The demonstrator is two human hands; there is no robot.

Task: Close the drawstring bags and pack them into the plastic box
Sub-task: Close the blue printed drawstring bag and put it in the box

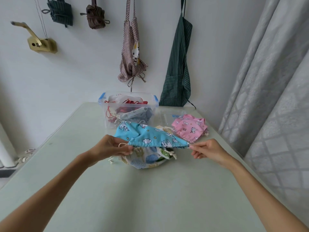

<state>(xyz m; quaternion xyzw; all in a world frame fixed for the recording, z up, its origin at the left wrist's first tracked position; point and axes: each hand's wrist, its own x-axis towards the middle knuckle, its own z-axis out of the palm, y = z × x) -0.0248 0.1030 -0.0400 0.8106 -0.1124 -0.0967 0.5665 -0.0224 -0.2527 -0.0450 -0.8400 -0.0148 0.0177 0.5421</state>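
Hands [110,146] pinching blue bag [150,136] (cartoon print), mouth gathered

Soft, even daylight fills the scene, seemingly through the pale curtain [274,91] beyond the right hand [209,150]. Only faint shadows lie on the table [150,190] under both hands. No harsh glare. Wide-angle distortion bends the edges; the image looks slightly soft overall.
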